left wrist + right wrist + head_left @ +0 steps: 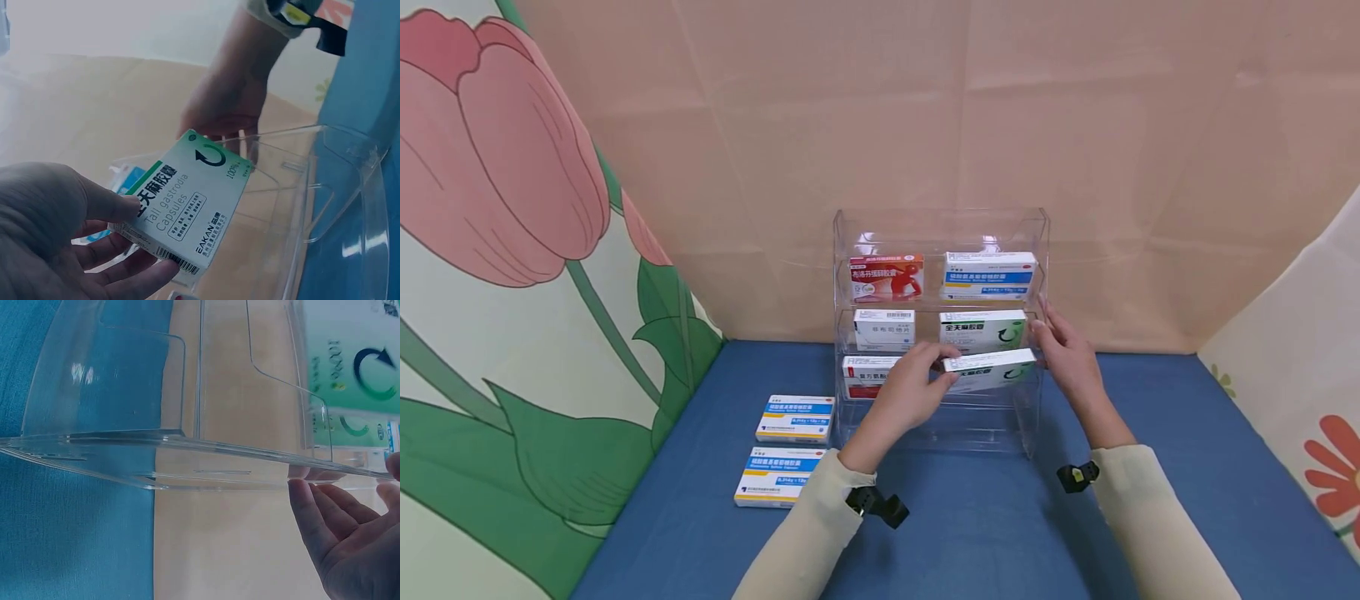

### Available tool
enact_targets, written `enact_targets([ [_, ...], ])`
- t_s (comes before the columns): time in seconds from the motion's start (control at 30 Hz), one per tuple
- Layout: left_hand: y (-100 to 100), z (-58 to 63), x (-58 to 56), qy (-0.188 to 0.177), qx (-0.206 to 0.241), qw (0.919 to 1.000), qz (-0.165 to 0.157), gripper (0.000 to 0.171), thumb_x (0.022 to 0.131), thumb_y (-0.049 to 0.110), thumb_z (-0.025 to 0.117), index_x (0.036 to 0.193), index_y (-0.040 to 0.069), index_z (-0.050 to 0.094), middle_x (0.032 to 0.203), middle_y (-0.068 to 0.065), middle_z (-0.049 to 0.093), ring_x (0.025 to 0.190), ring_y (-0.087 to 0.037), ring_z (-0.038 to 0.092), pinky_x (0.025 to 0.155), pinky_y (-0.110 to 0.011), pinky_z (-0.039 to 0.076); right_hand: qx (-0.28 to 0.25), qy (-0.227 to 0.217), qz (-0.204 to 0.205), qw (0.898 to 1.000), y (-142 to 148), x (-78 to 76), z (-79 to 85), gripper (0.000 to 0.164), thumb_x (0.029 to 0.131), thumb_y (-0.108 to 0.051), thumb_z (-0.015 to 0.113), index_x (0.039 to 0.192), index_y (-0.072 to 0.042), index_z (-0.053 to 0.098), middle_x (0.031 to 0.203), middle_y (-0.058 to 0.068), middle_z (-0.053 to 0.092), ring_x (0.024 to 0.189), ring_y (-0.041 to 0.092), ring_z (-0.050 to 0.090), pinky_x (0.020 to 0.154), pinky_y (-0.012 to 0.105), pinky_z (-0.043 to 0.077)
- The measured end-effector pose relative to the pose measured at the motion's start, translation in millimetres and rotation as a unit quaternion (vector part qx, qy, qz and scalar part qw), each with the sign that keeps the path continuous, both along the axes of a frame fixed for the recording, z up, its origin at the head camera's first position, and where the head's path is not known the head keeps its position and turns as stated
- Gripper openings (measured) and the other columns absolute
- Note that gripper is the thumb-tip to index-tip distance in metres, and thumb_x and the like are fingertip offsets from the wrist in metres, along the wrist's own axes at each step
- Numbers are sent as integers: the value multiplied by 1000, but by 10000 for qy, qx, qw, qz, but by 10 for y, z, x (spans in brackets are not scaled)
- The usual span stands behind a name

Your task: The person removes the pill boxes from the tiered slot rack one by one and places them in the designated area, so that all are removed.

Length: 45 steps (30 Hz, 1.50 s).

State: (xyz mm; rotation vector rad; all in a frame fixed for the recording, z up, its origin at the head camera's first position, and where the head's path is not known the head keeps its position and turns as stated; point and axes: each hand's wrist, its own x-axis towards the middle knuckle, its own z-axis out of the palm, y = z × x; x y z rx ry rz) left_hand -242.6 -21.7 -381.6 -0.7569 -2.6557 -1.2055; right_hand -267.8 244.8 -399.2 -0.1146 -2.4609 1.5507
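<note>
My left hand (912,390) pinches a white and green medicine box (996,372) by its left end, thumb on the front and fingers behind. In the left wrist view this box (194,194) reads "Tall gastrodia Capsules". It is held tilted in front of the third tier of a clear tiered display rack (970,427). My right hand (1075,367) holds the rack's right side, fingers against the outer face of the panel and thumb at its edge in the right wrist view. A matching green and white box (973,331) stands in the second tier, just above the held one.
A red box (886,278) and a blue-striped box (988,277) fill the top tier. Below stand a white box (884,332) and a partly covered white-red box (859,377). Two blue-striped boxes, one farther (795,419) and one nearer (775,479), lie on the blue tabletop left of the rack.
</note>
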Motion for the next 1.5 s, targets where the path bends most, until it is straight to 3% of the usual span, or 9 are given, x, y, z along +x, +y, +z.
enact_targets([
  [0.2,-142,69,66,-313,232,9992,-65,27,98,17,69,125,15,67,120,-2,63,103,-17,59,85,-33,54,-75,3,44,10000,10,-5,2,60,101,-59,47,157,-44,27,160,14,38,133,40,52,89,45,58],
  [0.43,-298,87,145,-658,345,9967,-326,27,99,16,67,125,15,66,113,-3,65,100,-18,60,86,-35,55,-98,-7,18,9999,15,3,1,59,102,-59,47,156,-46,27,160,15,38,132,41,53,87,41,58],
  [0.53,-360,65,169,-750,361,9957,-395,26,98,17,68,124,15,67,110,-3,67,94,-18,60,79,-32,55,-103,-6,25,9999,20,6,-3,58,102,-58,47,155,-49,27,160,14,37,133,42,52,87,41,58],
  [0.67,-457,16,192,-911,376,9942,-430,27,97,17,69,125,16,68,108,-1,68,91,-18,60,72,-28,55,-117,-47,36,9999,19,3,-17,58,102,-59,47,155,-50,26,161,13,37,134,41,51,87,40,58],
  [0.77,-549,-35,213,-1118,483,9912,-516,30,97,15,69,127,15,67,113,-2,67,97,-19,62,75,-27,59,-115,-80,31,9999,8,1,-23,59,101,-60,47,155,-49,26,161,13,37,134,41,51,89,42,57],
  [1.0,-776,-170,229,-1618,690,9814,-766,29,98,11,68,126,15,67,117,-6,67,99,-23,63,75,-36,62,-76,-78,-33,9999,-12,3,-10,61,101,-60,47,156,-45,26,159,15,39,133,42,52,91,49,54],
  [1.5,-1183,-405,311,-2717,712,9562,-828,25,100,14,64,125,11,66,112,-10,65,98,-24,63,77,-43,62,-61,-84,34,9999,-17,10,3,59,101,-60,46,156,-49,25,162,13,35,135,42,50,93,51,53],
])
